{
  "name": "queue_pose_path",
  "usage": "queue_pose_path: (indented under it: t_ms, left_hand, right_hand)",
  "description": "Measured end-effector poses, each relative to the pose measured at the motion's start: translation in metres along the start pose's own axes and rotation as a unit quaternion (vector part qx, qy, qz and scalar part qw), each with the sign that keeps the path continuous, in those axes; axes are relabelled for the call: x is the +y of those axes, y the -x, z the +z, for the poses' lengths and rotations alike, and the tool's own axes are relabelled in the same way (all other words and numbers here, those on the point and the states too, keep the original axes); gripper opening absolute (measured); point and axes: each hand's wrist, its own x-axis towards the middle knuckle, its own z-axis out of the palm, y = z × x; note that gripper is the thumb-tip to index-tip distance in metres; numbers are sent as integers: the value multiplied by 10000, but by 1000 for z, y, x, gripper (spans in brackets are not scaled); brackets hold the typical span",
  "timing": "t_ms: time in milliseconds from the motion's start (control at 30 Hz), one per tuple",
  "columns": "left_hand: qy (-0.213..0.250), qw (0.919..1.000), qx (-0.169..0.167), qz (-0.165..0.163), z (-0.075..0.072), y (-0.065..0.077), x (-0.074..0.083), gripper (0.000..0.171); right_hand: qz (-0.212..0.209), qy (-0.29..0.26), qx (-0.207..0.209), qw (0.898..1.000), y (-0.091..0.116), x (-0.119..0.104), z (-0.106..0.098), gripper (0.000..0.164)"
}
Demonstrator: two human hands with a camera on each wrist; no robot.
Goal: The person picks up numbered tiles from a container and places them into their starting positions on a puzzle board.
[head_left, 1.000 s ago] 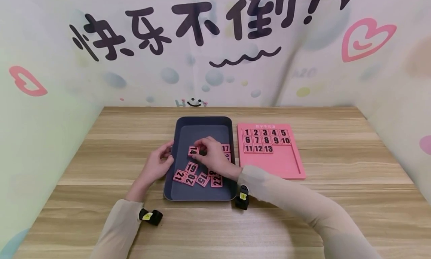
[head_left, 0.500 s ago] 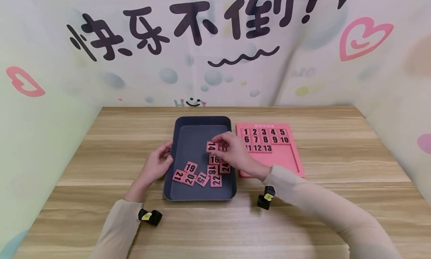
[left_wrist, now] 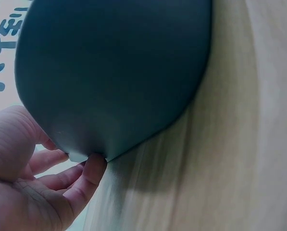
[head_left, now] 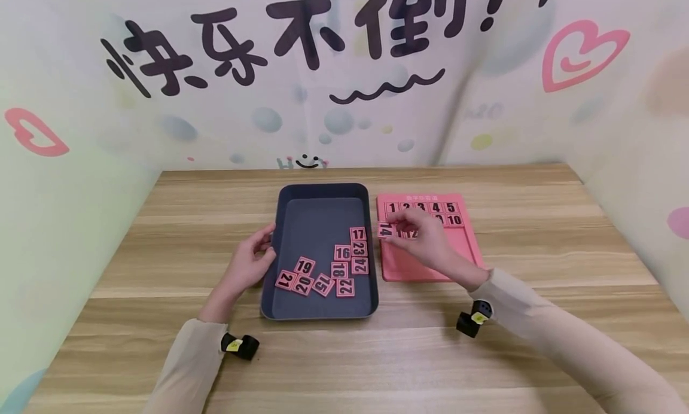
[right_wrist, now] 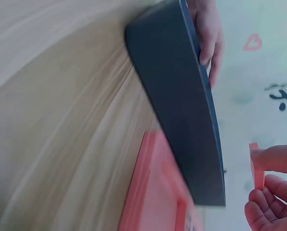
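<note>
My right hand (head_left: 425,237) pinches the pink number tile marked 14 (head_left: 385,230) between thumb and fingers, over the left edge of the pink number-puzzle board (head_left: 430,261). In the right wrist view that tile (right_wrist: 256,166) shows edge-on, raised above the board. Rows of tiles from 1 on sit in the board's upper part, some hidden by the hand. At the dark tray (head_left: 317,216), my left hand (head_left: 252,261) holds the left side. The left wrist view shows its fingers (left_wrist: 85,185) curled at the tray wall. Several loose tiles, among them 15 (head_left: 323,285), lie in the tray.
The tray and board stand side by side on a wood-grain table (head_left: 215,192), with a narrow gap between them. A printed cloth backdrop (head_left: 226,121) rises behind the table. Each wrist wears a small black camera (head_left: 240,346).
My right hand has carried the 14 tile rightward, from above the tray's middle across its right rim to the board's left edge. The left hand stays at the tray's side.
</note>
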Motion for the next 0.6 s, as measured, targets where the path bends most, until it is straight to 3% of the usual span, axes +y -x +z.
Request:
queue_pose_path:
  t_ms: [300, 600]
  left_hand:
    - [-13, 10000, 9, -26, 0, -1, 0, 49]
    - [67, 10000, 40, 61, 0, 0, -1, 48]
  right_hand:
    - [230, 324, 162, 9991, 25, 36, -25, 28]
    - [726, 518, -263, 9957, 49, 60, -46, 29]
